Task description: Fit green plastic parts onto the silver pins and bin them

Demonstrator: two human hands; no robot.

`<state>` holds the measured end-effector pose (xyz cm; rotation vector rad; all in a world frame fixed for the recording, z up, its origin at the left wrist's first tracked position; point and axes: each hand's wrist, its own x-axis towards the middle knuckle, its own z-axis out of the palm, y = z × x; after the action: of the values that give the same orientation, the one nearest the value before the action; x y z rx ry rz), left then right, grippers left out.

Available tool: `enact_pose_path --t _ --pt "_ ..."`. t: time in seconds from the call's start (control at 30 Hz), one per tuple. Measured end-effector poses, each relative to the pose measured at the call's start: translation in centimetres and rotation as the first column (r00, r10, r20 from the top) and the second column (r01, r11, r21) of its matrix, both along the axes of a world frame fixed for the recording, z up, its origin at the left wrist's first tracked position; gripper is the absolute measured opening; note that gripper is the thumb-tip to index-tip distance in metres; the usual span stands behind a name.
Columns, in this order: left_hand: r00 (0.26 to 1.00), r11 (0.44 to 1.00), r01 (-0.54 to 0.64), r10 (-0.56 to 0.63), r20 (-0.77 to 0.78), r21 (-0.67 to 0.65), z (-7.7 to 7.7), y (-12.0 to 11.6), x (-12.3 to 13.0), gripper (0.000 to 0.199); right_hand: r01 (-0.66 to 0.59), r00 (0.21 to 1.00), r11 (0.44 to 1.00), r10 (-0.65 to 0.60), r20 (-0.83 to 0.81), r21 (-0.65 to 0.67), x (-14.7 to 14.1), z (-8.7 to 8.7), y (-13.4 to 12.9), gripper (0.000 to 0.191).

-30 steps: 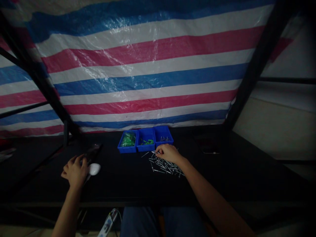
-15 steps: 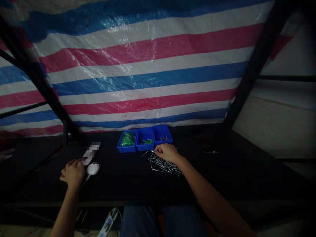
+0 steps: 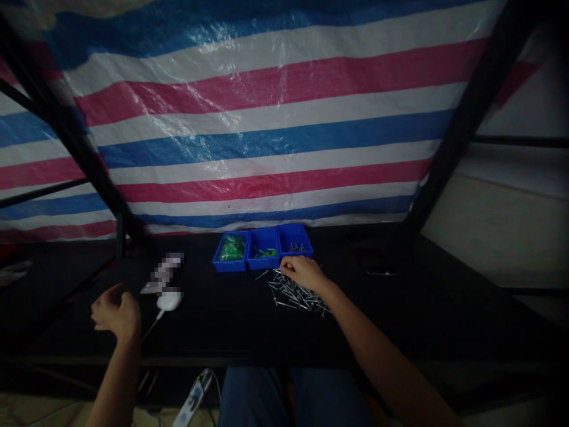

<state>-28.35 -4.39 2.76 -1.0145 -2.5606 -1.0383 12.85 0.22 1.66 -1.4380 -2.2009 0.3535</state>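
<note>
My right hand (image 3: 304,273) is pinched at the upper edge of a loose pile of long silver screws (image 3: 293,293), with a screw at its fingertips. Right behind this hand stands a blue bin (image 3: 293,237) with a few screws inside. Away at the left, my left hand (image 3: 116,311) hangs over the black table with loosely bent fingers, its thumb apart, and nothing visible in it. Closest to that hand are a round white object (image 3: 169,301) with a cord and a pale packet (image 3: 160,276), partly blurred out.
Beside the first bin are a blue bin (image 3: 262,260) with green plastic plugs and a blue bin (image 3: 229,264) with a clear bag of green pieces. A dark flat object (image 3: 376,261) lies to the right. Striped sheeting (image 3: 275,139) hangs behind the table, between black frame posts.
My left hand has moved left and slightly down, off the pale packet, and its fingers have turned. My right hand stays nearly still at the screw pile. The view shifts slightly.
</note>
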Motion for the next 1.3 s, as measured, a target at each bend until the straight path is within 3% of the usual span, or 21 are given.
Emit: enact_pose_path --t 0.03,0.13,0.23,0.33,0.43,0.5,0.57,0.73,0.9,0.97,1.17,1.3 --pt "0.999 0.997 -0.031 0.033 -0.034 0.065 0.5 -0.2 0.5 0.039 -0.001 1.000 1.000 0.001 -0.020 0.001 0.0 0.1 0.0 0.018" --pt "0.988 0.988 0.021 0.003 -0.154 0.151 2.3 -0.3 2.8 0.035 0.016 0.997 1.000 -0.015 -0.077 0.013 -0.2 0.2 0.1 0.018" --pt "0.963 0.934 0.225 -0.169 -0.211 0.278 3.9 0.2 6.6 0.033 0.043 0.989 0.997 -0.034 -0.143 0.060 -0.3 0.2 0.2 0.020" --pt "0.852 0.767 0.519 -0.501 -0.153 0.378 4.5 0.9 12.2 0.032 0.089 0.972 0.990 -0.062 -0.226 0.110 -0.1 0.2 0.4 0.022" --pt "0.601 0.521 0.742 -0.796 -0.076 0.422 3.8 1.4 18.7 0.025 0.129 0.941 0.982 -0.077 -0.329 0.139 0.2 0.2 0.8 0.024" --pt "0.431 0.395 0.841 -0.902 -0.017 0.371 2.9 1.7 22.5 0.022 0.147 0.920 0.978 -0.081 -0.384 0.147 0.5 0.1 1.1 0.026" --pt "0.332 0.320 0.889 -0.943 0.022 0.328 1.8 2.2 25.4 0.020 0.156 0.904 0.978 -0.085 -0.419 0.138 0.7 0.1 1.3 0.028" --pt "0.336 0.335 0.856 -0.939 0.068 0.394 -0.2 3.6 27.8 0.021 0.169 0.857 0.975 -0.072 -0.510 0.145 0.8 0.2 1.6 0.031" --pt "0.193 0.247 0.877 -0.966 0.170 0.412 -0.6 4.6 28.0 0.025 0.170 0.808 0.970 -0.036 -0.588 0.175 0.8 0.2 1.5 0.030" --pt "0.165 0.242 0.873 -0.964 0.211 0.423 -0.7 5.0 28.2 0.026 0.156 0.789 0.972 -0.017 -0.614 0.174 0.7 0.2 1.5 0.030" --pt "0.111 0.258 0.818 -0.948 0.298 0.514 -1.9 5.7 28.5 0.027 0.040 0.609 0.998 0.005 -0.794 0.037 0.8 0.3 1.9 0.041" --pt "0.087 0.273 0.789 -0.937 0.340 0.550 -2.3 5.7 28.4 0.029 0.039 0.529 0.999 -0.001 -0.849 0.023 1.0 0.3 2.2 0.044"
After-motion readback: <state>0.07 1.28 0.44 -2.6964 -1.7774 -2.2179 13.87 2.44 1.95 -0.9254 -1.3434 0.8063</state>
